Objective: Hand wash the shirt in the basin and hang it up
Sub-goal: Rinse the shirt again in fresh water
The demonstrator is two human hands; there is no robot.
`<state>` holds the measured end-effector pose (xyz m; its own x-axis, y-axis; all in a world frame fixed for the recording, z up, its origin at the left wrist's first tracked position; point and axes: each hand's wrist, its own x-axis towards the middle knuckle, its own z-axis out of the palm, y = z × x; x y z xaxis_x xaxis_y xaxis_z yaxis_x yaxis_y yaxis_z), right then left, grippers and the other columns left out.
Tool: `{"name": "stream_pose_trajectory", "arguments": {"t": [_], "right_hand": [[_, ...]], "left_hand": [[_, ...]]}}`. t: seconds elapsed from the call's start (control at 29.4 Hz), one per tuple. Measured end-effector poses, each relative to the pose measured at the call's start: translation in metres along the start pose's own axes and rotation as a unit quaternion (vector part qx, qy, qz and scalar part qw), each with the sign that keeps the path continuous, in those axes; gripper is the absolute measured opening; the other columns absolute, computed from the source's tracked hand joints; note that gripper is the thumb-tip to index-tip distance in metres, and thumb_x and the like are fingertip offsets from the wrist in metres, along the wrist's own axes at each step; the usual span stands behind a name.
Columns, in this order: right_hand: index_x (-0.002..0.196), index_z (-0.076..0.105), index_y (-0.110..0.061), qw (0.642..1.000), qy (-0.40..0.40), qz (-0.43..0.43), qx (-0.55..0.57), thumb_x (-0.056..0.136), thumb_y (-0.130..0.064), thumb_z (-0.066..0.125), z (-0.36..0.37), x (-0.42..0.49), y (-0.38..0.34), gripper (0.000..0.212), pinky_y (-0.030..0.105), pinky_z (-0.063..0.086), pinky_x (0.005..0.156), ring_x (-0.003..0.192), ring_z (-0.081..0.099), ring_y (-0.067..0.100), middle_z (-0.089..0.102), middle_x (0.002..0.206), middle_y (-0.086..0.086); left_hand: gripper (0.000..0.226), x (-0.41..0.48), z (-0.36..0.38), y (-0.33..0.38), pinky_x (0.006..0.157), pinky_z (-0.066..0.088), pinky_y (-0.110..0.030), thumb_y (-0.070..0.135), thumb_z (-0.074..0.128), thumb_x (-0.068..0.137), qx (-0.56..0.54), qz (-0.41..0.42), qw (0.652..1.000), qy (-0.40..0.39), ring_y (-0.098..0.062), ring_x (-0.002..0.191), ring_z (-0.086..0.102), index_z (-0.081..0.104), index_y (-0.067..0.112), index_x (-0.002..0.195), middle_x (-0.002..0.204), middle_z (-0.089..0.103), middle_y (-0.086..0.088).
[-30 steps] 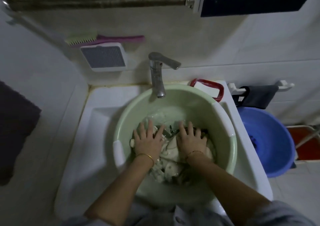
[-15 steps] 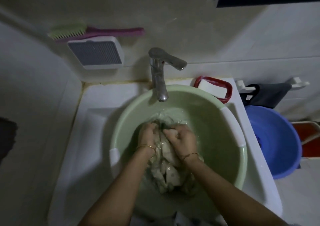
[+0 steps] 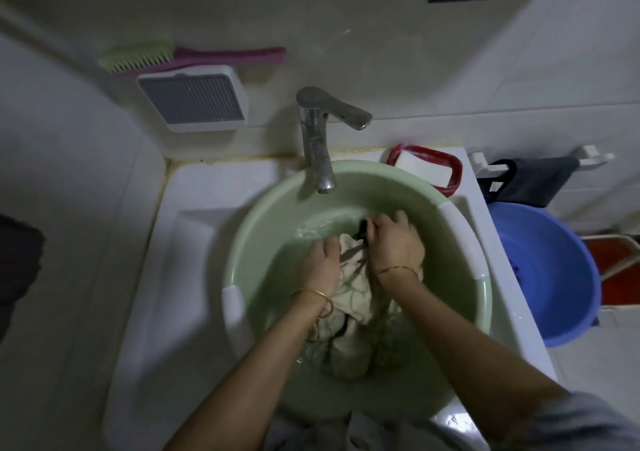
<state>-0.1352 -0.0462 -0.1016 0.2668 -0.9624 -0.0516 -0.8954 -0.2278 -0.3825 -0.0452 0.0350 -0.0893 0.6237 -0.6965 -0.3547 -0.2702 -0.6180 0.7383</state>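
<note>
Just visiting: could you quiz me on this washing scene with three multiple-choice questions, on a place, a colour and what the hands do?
1. Where is the soap?
A. Blue tub. B. Red dish behind the basin. C. Wall shelf.
2. What colour is the basin holding the shirt?
A. Green. B. Blue. C. White.
3. What are the left hand and right hand doing?
A. Turning the tap. B. Resting flat. C. Gripping the shirt.
Answers: 1 B: the white bar lies in the red dish. 2 A: its wall and rim are pale green. 3 C: both curl round the shirt.
</note>
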Motion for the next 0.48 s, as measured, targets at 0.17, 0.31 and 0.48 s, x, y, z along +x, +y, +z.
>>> {"name": "stream_pose_trajectory", "arguments": {"t": [0.17, 0.31, 0.48], "right_hand": [[0.150, -0.002, -0.033, 0.969, -0.126, -0.107, -0.182, 0.098, -0.053, 0.024, 0.029, -0.026, 0.019, 0.061, 0.055, 0.027, 0.108, 0.141, 0.013, 0.039, -0.006, 0.159, 0.007], [0.143, -0.027, -0.034, 0.911, -0.181, -0.241, -0.281, 0.094, -0.061, 0.017, 0.046, -0.031, 0.031, 0.071, 0.063, 0.018, 0.108, 0.142, -0.009, 0.044, -0.029, 0.153, 0.006], [0.148, -0.009, -0.036, 0.950, -0.163, -0.124, -0.235, 0.097, -0.047, 0.034, 0.043, -0.031, 0.025, 0.068, 0.047, 0.044, 0.090, 0.133, 0.024, 0.041, -0.009, 0.158, 0.008]], "left_hand": [[0.060, 0.003, 0.007, -0.039, 0.112, 0.018, -0.051, 0.049, 0.029, 0.097, 0.384, 0.105, 0.917, -0.010, -0.037, 0.140, 0.015, 0.004, 0.035, 0.149, 0.158, -0.002, -0.011], [0.068, 0.012, 0.008, -0.066, 0.115, 0.004, -0.051, 0.052, 0.025, 0.097, 0.511, 0.103, 0.850, -0.075, -0.038, 0.144, -0.008, -0.016, 0.034, 0.147, 0.155, -0.023, -0.013], [0.061, 0.004, 0.012, -0.066, 0.109, 0.026, -0.046, 0.032, 0.036, 0.099, 0.428, 0.068, 0.898, -0.080, -0.036, 0.137, 0.014, 0.001, 0.039, 0.148, 0.156, -0.004, -0.011]]}}
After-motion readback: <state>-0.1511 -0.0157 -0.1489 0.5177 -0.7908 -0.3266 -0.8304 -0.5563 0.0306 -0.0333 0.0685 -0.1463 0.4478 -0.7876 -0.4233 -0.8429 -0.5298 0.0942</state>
